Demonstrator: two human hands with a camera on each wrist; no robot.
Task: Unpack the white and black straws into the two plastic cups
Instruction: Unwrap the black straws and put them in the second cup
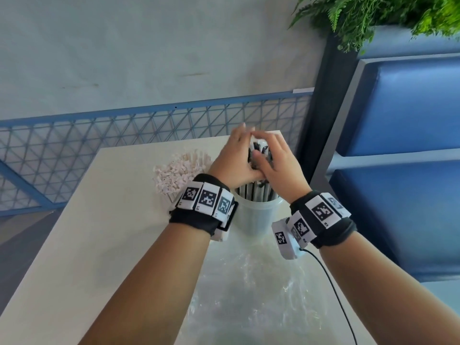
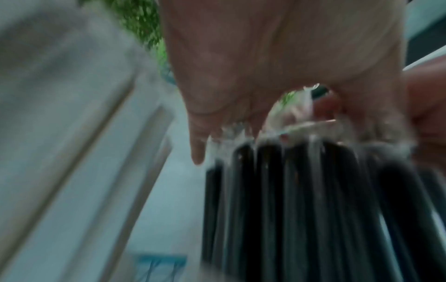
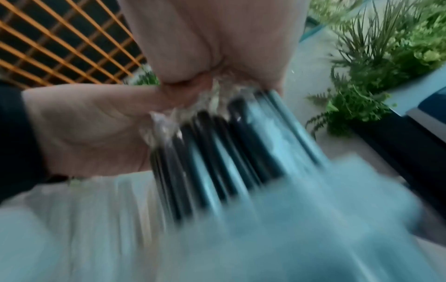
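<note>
Black straws point(image 1: 258, 155) stood upright in clear plastic cup point(image 1: 256, 215), bundle top gathered between both hands so stalks are kept from splaying. Left hand point(image 1: 235, 158) curled round bundle top from cup's left; right hand point(image 1: 276, 163) curled round it from cup's right, fingers point(image 1: 261, 139) closed over crinkled clear wrap. Wrap probably being worked off top. White straws point(image 1: 178, 170) already fanned in second cup just left of clear cup, that cup hidden behind wrist. Empty clear packaging point(image 1: 251, 295) left on desk point(image 1: 99, 245) nearer than cup.
</note>
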